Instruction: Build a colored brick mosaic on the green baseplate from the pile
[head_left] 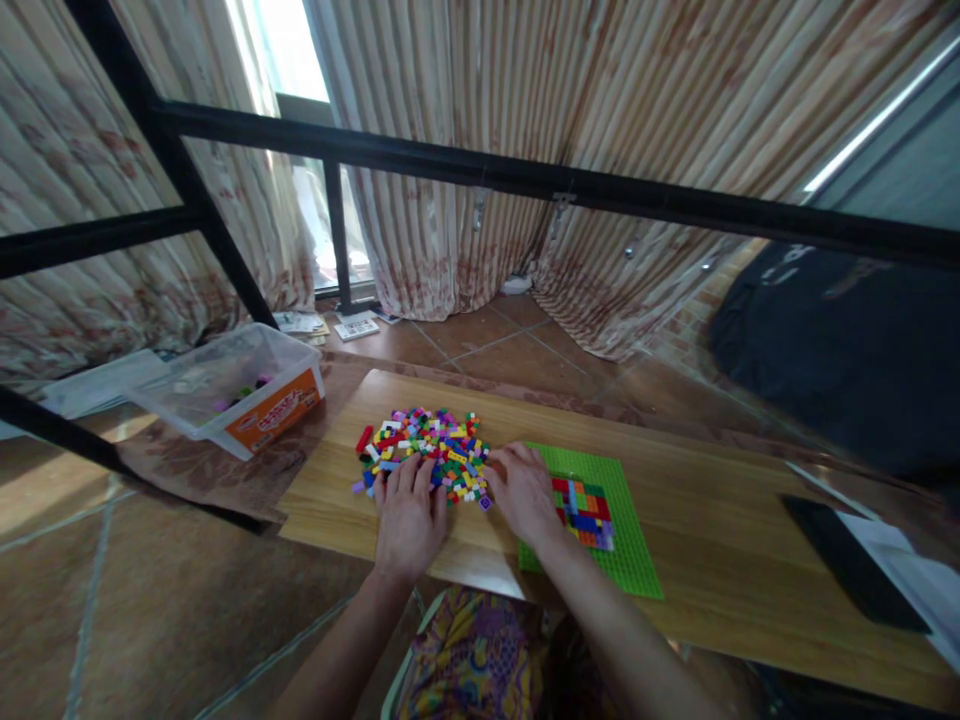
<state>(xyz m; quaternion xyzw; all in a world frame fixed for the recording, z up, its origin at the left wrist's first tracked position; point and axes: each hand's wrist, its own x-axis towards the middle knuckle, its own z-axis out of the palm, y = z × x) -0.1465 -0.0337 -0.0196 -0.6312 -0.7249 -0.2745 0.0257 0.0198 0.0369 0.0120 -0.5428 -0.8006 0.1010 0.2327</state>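
Observation:
A heap of small building bricks [431,430] in many colours lies on the wooden table. My left hand [411,510] rests on the heap's near side, fingers stretched out and slightly apart over the bricks. At the heap's right edge is my right hand [521,492], its fingers bent and drawn together; whatever is between the fingertips is hidden. Partly under the right hand and forearm lies a green baseplate [628,535]. On it sits a block of joined bricks [589,505] in red, orange, blue, green and purple.
To the left, a clear plastic box [247,390] with an orange label stands on the floor, a few bricks inside. A black folder or board [847,560] and white papers [907,565] lie at the table's right end. A black metal bar [450,165] crosses before the curtains.

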